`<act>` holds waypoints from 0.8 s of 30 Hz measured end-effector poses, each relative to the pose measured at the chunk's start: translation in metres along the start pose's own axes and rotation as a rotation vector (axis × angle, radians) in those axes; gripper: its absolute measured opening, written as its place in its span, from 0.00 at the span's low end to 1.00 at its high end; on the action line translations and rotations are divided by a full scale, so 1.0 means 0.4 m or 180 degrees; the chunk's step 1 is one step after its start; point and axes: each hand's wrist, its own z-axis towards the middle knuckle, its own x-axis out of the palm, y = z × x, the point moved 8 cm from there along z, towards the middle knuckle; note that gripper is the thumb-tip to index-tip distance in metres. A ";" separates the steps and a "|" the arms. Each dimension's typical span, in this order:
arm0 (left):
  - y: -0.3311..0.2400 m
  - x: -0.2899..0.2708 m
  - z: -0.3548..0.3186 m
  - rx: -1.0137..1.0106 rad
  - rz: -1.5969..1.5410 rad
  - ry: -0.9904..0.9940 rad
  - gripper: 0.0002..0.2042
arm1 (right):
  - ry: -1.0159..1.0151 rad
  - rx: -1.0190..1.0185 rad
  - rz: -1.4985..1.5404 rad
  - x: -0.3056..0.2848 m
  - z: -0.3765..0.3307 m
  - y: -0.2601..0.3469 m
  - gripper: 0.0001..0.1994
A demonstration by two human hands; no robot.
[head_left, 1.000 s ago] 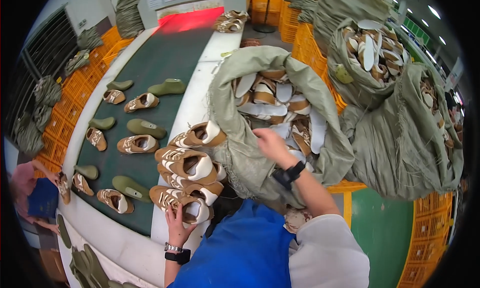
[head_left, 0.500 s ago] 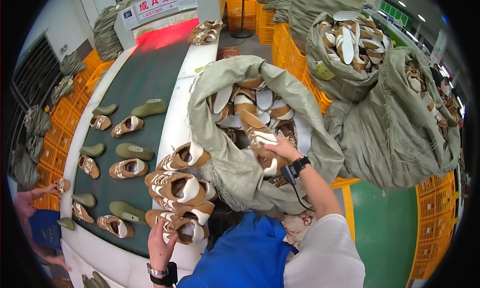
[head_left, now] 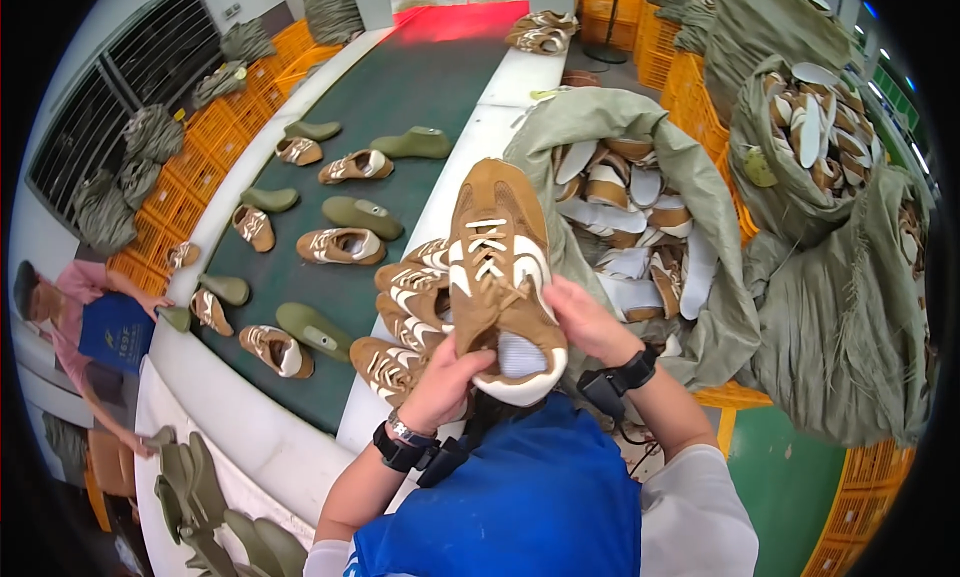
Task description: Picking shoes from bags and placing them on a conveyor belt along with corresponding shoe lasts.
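Note:
A brown suede sneaker (head_left: 498, 262) with white laces and trim is held up before me, toe pointing away. My left hand (head_left: 445, 385) grips its heel side, the thumb at the collar opening. At the sneaker's right side, my right hand (head_left: 590, 322) holds it with the fingers partly hidden behind. Behind and left of it, more sneakers (head_left: 385, 362) are piled on the white belt edge, partly covered by the held one. To the right, a large grey-green woven sack (head_left: 700, 177) stands open, full of similar sneakers (head_left: 668, 277).
Sneakers and olive-green shoe lasts (head_left: 362, 217) lie in rows on the dark green belt (head_left: 300, 212). A co-worker (head_left: 95, 307) at the left touches lasts with both hands. More lasts (head_left: 195, 477) are heaped at lower left. Further filled sacks (head_left: 820, 307) and orange crates (head_left: 700, 117) stand at right.
My right hand has come out of the sack with a sneaker. My left hand has left the pile and now grips it too. The view has shifted left.

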 end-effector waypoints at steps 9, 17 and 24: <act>0.077 -0.489 -0.451 0.0703 -0.0226 -0.2499 0.18 | -0.3028 0.0268 -0.4628 -0.857 -0.238 -0.038 0.20; 0.388 -0.665 -0.593 -0.0174 -0.0146 -0.3102 0.16 | -0.1650 0.1149 -0.7556 -0.778 -0.164 -0.120 0.43; 0.509 -0.688 -0.579 -0.0799 0.0600 -0.2852 0.17 | -0.2319 0.0928 -0.5653 -0.782 -0.103 -0.139 0.16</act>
